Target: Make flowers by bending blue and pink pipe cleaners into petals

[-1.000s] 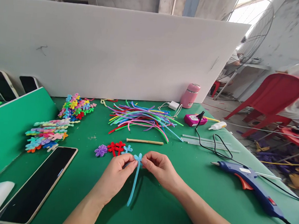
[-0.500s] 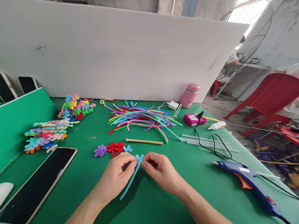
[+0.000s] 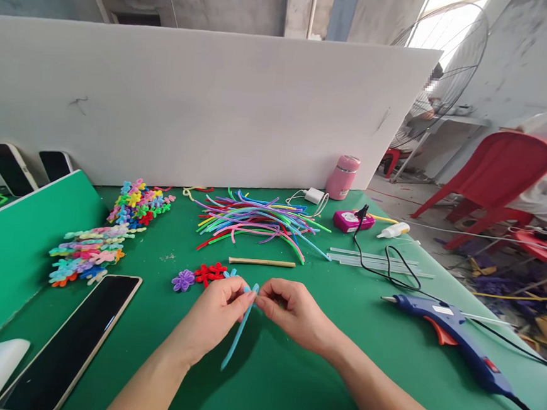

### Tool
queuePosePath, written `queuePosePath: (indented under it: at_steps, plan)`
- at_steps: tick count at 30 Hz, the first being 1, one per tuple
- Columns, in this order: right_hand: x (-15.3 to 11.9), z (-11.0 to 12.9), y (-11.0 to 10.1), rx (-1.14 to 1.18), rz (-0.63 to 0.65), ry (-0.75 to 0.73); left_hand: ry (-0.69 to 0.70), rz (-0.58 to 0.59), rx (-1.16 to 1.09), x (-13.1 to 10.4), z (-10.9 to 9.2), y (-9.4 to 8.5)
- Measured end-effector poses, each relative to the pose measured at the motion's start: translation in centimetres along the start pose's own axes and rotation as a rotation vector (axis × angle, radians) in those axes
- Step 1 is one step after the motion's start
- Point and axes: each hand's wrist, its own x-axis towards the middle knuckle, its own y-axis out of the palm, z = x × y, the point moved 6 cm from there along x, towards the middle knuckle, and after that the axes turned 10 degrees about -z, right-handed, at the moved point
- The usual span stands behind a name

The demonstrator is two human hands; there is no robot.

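A light blue fuzzy stem (image 3: 237, 341) has small loops at its upper end, and its straight tail hangs down toward the table's front. My left hand (image 3: 220, 314) pinches the looped end between thumb and forefinger. From the other side, my right hand (image 3: 296, 313) closes its thumb and finger on the same end; the fingertips partly hide the loops. Just behind my left hand lie a purple flower (image 3: 183, 281), red flowers (image 3: 210, 274) and a light blue flower, which that hand partly covers. A thin tan stick (image 3: 262, 263) rests beyond the hands.
Coloured stems (image 3: 258, 219) lie in a pile at the back. Flower bundles (image 3: 90, 250) and a phone (image 3: 71, 341) are at left. A blue glue gun (image 3: 453, 333), its black cord, clear sticks (image 3: 377, 262) and a pink bottle (image 3: 343, 177) stand or lie at right.
My left fingertips have moved slightly right, over the looped end and closer to my right fingertips. Less of the loops shows. The whole view has shifted slightly.
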Motion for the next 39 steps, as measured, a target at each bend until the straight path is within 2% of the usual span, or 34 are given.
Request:
queuePosePath:
  at_steps: [3,6,15,20,29,34,39]
  plan:
    - [0.0,0.2,-0.9,-0.006,-0.123,-0.082,-0.091,-0.051,-0.193,0.3,0.2,0.0]
    - [-0.2,0.8,-1.4,-0.096,-0.204,-0.241,-0.158,-0.077,-0.355,0.5,0.6,0.2]
    - [-0.7,1.4,-0.7,-0.394,-0.245,-0.586,-0.241,-0.009,-0.612,-0.1,2.3,1.4]
    - [-0.9,1.7,-0.3,-0.486,-0.218,-0.611,-0.171,-0.033,-0.590,-0.3,2.5,1.3]
    - [-0.9,1.7,-0.4,-0.464,-0.233,-0.593,-0.066,-0.078,-0.519,-0.3,2.2,1.2]
    - [-1.0,1.5,-0.8,-0.452,-0.282,-0.603,-0.084,-0.091,-0.531,-0.2,2.3,1.1]
    - [-1.3,1.8,-0.7,-0.534,-0.281,-0.702,-0.113,-0.044,-0.538,-0.4,2.2,1.3]
